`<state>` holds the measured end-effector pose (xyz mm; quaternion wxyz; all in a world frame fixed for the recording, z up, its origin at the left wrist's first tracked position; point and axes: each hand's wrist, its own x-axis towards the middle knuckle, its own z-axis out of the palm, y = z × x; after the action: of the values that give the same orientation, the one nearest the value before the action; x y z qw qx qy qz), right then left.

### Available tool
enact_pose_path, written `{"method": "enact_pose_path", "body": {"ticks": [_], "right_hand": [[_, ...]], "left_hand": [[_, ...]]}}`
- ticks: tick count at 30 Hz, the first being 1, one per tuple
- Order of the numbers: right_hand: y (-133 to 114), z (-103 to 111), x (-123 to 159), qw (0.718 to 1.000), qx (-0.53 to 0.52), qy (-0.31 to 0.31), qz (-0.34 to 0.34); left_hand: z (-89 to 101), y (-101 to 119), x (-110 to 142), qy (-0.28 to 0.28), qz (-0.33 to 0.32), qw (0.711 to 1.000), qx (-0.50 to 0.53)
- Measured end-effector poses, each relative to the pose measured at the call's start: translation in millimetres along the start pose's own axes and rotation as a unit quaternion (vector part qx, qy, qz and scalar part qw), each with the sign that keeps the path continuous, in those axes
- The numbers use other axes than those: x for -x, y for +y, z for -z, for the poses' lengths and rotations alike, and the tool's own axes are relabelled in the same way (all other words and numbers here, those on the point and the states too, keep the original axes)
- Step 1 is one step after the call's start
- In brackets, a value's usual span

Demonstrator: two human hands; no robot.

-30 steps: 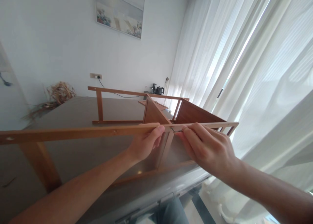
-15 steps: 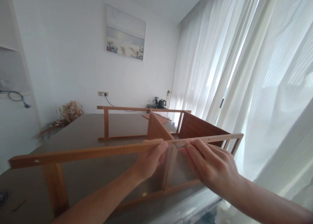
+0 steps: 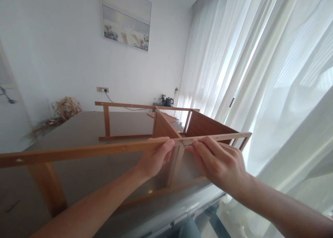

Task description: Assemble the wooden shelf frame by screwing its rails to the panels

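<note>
Left hand (image 3: 156, 158) closed on a long drilled wooden rail (image 3: 104, 149), wrapped over its top edge. Right hand (image 3: 217, 161) pinching the same rail just right of the left hand. Small metal clip (image 3: 186, 143) on the rail between the hands, nearly touching the right hand. Rail runs crosswise through both hands, above the grey counter (image 3: 78, 127). Beyond the hands, a wooden frame with brown panels (image 3: 208, 125) stands on the counter, with a second rail (image 3: 145, 106) at its far side. Farther past the hands: black kettle (image 3: 169, 101), wall socket (image 3: 102, 89). Left of them, dried straw bundle (image 3: 63, 113). Right of the hands, sheer white curtains (image 3: 234, 58).
</note>
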<state>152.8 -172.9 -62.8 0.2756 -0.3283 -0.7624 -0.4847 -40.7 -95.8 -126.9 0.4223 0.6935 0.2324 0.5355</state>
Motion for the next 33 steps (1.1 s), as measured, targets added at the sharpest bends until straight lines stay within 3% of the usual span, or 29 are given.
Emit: {"method": "enact_pose_path", "body": {"ticks": [33], "right_hand": [[-0.7, -0.1, 1.5, 1.0, 0.011, -0.005, -0.001]], "left_hand": [[1.5, 1.2, 1.0, 0.003, 0.002, 0.999, -0.043]]}}
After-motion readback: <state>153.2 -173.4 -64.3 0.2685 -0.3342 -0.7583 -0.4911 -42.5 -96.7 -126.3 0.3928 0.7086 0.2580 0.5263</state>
